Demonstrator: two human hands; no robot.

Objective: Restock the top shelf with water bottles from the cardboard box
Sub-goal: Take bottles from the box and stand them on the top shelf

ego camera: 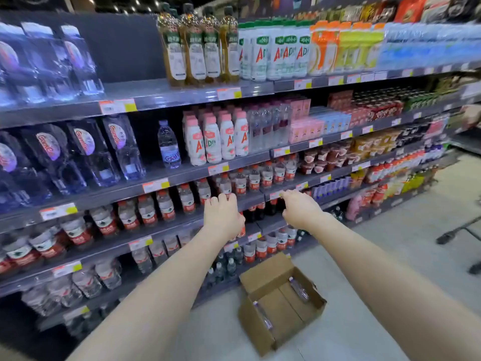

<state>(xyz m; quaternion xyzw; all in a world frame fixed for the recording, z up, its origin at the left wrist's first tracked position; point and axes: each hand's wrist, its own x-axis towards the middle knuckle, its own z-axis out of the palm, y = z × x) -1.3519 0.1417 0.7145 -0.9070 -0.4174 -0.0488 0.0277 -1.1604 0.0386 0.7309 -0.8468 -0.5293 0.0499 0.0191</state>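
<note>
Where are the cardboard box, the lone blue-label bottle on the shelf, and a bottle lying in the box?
cardboard box [265, 275]: head view, its raised far flap.
lone blue-label bottle [170, 155]: head view, its label.
bottle in the box [298, 290]: head view, its clear body, by the right wall.

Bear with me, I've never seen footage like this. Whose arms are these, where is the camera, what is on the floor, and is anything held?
There is no machine here: a person wears one wide-angle camera on the head, looking forward and down, so you see their own two bare arms. They face shop shelves of drinks. The left hand and right hand reach toward a shelf of red-labelled bottles. The right hand looks open and empty; the left's fingers are curled, and whether they hold anything is unclear. On the floor stands an open cardboard box with two clear bottles lying inside.
</note>
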